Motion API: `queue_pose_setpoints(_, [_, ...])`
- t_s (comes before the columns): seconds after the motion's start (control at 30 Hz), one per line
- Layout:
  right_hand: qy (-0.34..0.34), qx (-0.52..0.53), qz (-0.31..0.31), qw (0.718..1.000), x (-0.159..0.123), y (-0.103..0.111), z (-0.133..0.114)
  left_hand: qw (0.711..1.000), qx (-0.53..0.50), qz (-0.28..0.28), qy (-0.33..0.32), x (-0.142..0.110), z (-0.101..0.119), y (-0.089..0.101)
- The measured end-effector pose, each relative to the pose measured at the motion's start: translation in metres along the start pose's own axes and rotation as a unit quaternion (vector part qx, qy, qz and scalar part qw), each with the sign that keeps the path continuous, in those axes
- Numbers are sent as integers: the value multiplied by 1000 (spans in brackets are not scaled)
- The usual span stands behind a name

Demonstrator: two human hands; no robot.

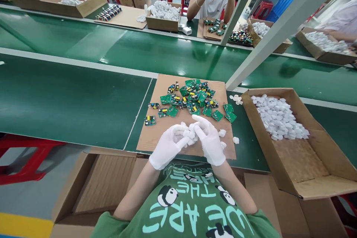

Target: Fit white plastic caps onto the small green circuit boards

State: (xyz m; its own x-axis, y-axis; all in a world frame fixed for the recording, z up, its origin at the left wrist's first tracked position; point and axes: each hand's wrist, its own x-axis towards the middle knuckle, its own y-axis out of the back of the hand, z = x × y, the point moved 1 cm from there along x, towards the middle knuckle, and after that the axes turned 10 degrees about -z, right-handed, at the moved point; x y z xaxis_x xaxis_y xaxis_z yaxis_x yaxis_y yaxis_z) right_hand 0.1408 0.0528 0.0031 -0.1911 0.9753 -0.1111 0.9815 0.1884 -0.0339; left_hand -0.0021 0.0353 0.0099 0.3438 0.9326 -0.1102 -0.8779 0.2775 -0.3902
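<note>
Both my hands wear white gloves and meet over the near part of a cardboard sheet [156, 134]. My left hand [169, 145] and my right hand [209, 139] are closed together on a small white plastic part [192, 134] held between them. A pile of several small green circuit boards [192, 98] lies on the sheet just beyond my hands. Loose white plastic pieces [222, 132] rest right of my right hand.
A cardboard box [304, 163] with several white plastic caps [279, 117] stands at right. An open empty box [103, 182] sits below the table edge in front of me. Across the green conveyor [83, 93], another person's arms work among boxes and boards. A metal post [279, 26] slants overhead.
</note>
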Motion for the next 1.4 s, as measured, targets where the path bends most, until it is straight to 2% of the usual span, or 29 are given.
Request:
queue_pose_setpoints(0.1, [-9, -4, 73, 997, -2, 4, 3, 1000, -8, 15, -1, -1, -1, 1])
queue_pose_setpoints(0.17, [2, -47, 92, 995, -5, 7, 2, 999, -8, 36, -9, -1, -2, 3])
queue_pose_setpoints(0.27, [39, -125, 11, 991, -10, 7, -2, 998, 20, 59, -25, -1, -5, 5])
queue_pose_setpoints(0.33, [50, -142, -35, 988, -12, 6, -3, 996, 52, 70, -32, -1, -7, 6])
queue_pose_setpoints(0.43, [25, -108, -16, 994, -11, 6, -2, 994, 60, 80, -33, 0, -9, 6])
queue_pose_setpoints(0.53, [7, -83, 17, 996, -11, 8, 1, 995, 10, 91, -38, 1, -9, 7])
queue_pose_setpoints(0.6, [18, -86, 15, 996, -13, 8, 4, 993, -18, 104, -54, 2, -9, 6])
queue_pose_setpoints(0.7, [83, -144, 16, 986, -17, 4, 9, 988, -34, 139, -62, 3, -11, 3])
queue_pose_setpoints(0.77, [147, -223, 44, 963, -20, 1, 12, 985, -38, 159, -44, 3, -13, 0])
queue_pose_setpoints(0.87, [218, -300, 74, 926, -21, -3, 13, 986, -54, 159, -10, 3, -15, -5])
queue_pose_setpoints(0.93, [237, -298, 75, 922, -22, -4, 12, 984, -78, 157, 2, 3, -15, -5])
queue_pose_setpoints(1.0, [222, -260, 75, 937, -24, -4, 10, 982, -103, 161, 0, 3, -14, -1])
queue_pose_setpoints(1.07, [171, -185, 76, 965, -26, -2, 6, 983, -69, 170, -15, 3, -14, 7])
queue_pose_setpoints(1.13, [102, -99, 68, 988, -28, 2, 1, 981, 55, 185, -32, 2, -15, 19])
queue_pose_setpoints(1.2, [42, -33, 52, 997, -28, 8, -5, 962, 187, 197, -43, -2, -18, 31])
queue_pose_setpoints(1.33, [-40, -14, -5, 999, -25, 21, -16, 928, 311, 202, -42, -11, -22, 48])
queue_pose_setpoints(1.4, [-43, -12, -41, 998, -24, 25, -19, 893, 410, 181, -47, -11, -18, 51])
